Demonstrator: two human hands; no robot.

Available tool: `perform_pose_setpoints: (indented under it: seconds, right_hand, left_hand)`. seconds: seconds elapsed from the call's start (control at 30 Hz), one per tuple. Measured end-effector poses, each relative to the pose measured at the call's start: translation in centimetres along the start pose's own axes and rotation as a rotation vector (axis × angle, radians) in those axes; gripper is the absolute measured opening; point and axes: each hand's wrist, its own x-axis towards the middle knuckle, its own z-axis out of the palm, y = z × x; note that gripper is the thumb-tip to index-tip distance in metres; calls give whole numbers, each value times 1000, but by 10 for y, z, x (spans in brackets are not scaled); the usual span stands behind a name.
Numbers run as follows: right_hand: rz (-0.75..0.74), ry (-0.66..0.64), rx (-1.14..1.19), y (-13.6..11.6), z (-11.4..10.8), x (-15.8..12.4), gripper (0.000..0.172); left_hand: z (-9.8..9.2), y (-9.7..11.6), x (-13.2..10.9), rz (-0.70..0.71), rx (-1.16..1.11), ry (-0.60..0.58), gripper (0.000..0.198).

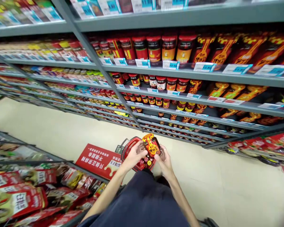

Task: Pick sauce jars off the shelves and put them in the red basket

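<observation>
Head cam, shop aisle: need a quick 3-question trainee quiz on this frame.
1. What are the left hand and right hand both touching?
2. True or false: the red basket below the hands has items in it.
3. In this view, where is the red printed sign on the floor compared with the basket?
A. To its left
B. To its right
C. Inside it

Key:
1. The jar with the red and yellow label
2. True
3. A
</observation>
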Motion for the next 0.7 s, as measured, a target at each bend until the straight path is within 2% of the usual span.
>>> perform_pose_setpoints:
  seconds: [0.1,0.2,0.33,0.43,0.57,0.7]
  right_hand:
    - [-72,67,-46,-2,8,-1,55]
    - [-127,108,-84,2,24,0,54]
    - [-133,116,-127,14,47,0,52]
    - [-126,128,-233,20,57,-8,44]
    - [-121,222,-458,24,60,-30,37]
    - [-91,320,-381,29,55,-45,40]
  left_hand:
    - [9,-3,-1,-14,-9,-11,55]
    - [4,0,-4,-42,-46,-6,59]
    - [-21,-1,-7,-97,-102,-14,59]
    - [-41,-7,-10,-170,-204,-17,58]
    - [-59,-17,-15,-219,-270,-39,59]
    - [-68,-23,-18,-236,-190,-77,63]
